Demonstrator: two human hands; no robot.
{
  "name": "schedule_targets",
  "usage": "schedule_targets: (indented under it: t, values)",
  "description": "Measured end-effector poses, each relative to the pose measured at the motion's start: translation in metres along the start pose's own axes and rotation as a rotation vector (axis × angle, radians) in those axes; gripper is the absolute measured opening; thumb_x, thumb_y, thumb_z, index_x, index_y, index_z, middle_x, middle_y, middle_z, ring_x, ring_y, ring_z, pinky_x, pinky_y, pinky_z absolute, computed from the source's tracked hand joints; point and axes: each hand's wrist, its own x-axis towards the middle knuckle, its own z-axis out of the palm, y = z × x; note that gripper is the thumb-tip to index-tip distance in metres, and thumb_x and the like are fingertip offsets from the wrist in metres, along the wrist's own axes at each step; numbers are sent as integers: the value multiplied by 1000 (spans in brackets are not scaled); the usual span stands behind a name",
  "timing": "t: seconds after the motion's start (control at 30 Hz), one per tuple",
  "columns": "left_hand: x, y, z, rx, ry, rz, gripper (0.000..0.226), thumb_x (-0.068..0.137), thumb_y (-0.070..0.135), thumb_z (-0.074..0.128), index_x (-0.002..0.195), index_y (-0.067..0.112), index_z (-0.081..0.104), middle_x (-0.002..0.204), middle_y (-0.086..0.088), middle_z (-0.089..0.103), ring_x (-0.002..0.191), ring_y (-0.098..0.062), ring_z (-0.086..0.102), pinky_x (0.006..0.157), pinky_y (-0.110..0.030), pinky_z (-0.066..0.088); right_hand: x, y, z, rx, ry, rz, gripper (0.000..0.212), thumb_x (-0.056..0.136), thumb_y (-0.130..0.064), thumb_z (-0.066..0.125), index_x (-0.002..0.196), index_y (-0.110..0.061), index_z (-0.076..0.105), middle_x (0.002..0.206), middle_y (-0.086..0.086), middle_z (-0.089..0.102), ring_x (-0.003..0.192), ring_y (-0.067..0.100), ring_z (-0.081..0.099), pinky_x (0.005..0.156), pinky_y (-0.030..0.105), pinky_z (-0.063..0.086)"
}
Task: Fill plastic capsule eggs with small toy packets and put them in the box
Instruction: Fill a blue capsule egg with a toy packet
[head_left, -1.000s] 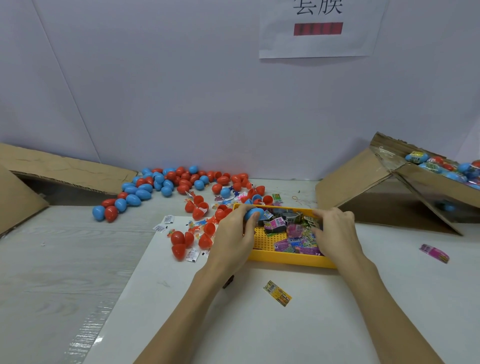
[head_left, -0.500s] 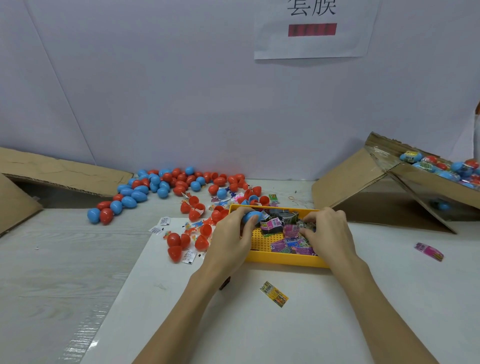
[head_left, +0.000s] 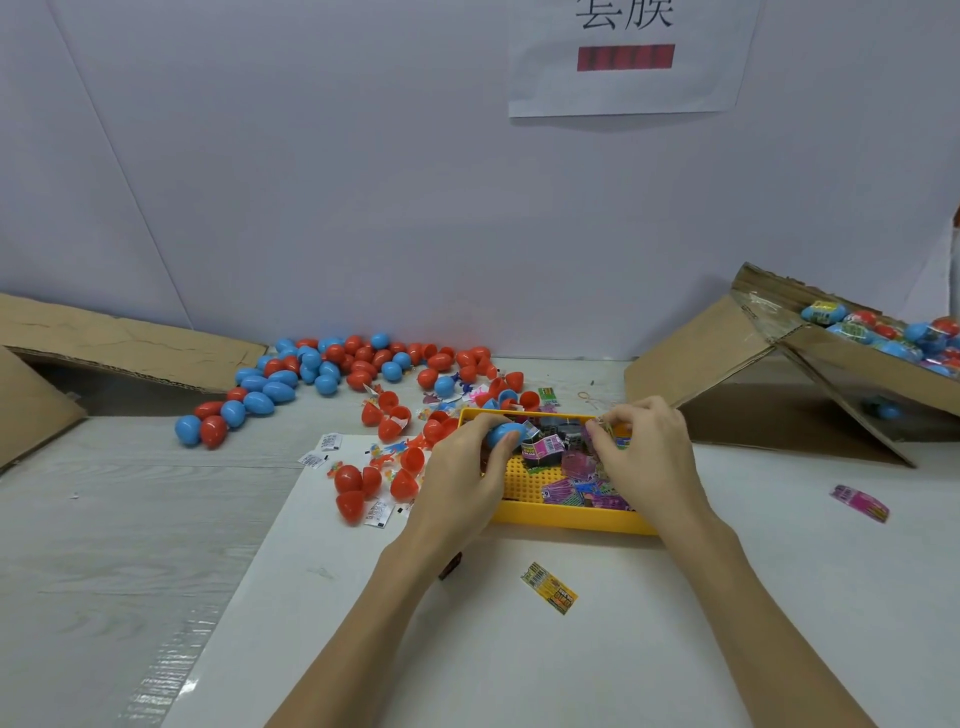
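My left hand (head_left: 462, 478) holds a blue capsule egg (head_left: 505, 434) over the left end of the yellow tray (head_left: 566, 518). The tray holds several small toy packets (head_left: 558, 491), mostly pink and purple. My right hand (head_left: 647, 457) is over the tray's right part, its fingertips pinched on a small packet (head_left: 608, 428) with an orange and blue bit showing. A cardboard box (head_left: 852, 364) at the right is tilted and holds several blue and red eggs in wrappers.
Many loose blue and red eggs (head_left: 332, 369) lie at the back left, with open red halves (head_left: 358, 488) and small white packets beside the tray. A yellow packet (head_left: 549, 595) lies near me. A pink packet (head_left: 860, 501) lies at right. Cardboard flaps (head_left: 104, 343) stand at left.
My right hand has lifted slightly and moved left over the tray, pinching a packet. My left hand stays on the blue egg.
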Motion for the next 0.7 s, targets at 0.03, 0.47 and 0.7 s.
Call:
schedule_targets:
  t: [0.03,0.47,0.7]
  values:
    - [0,1,0,-4,6,4,29,104,33,54,127,18,64,107,7,68,93,-6,61,73,-11,45,0,-1,-1,39,-11,-8,19,97,-32,71,94,-14,75,103,2,55,99,15,49,80,27,38]
    - [0,2,0,-7,13,63,27,100,30,64,124,18,67,113,7,69,98,-7,61,79,-13,49,-6,-6,1,248,-158,-25,23,101,-13,65,121,-22,74,97,-8,74,88,-2,65,68,3,44]
    - [0,0,2,-10,16,56,26,99,31,65,124,20,66,112,9,69,97,-5,61,78,-11,48,-6,-7,1,135,-69,-199,29,107,-15,54,132,-18,66,123,0,74,113,17,68,78,6,44]
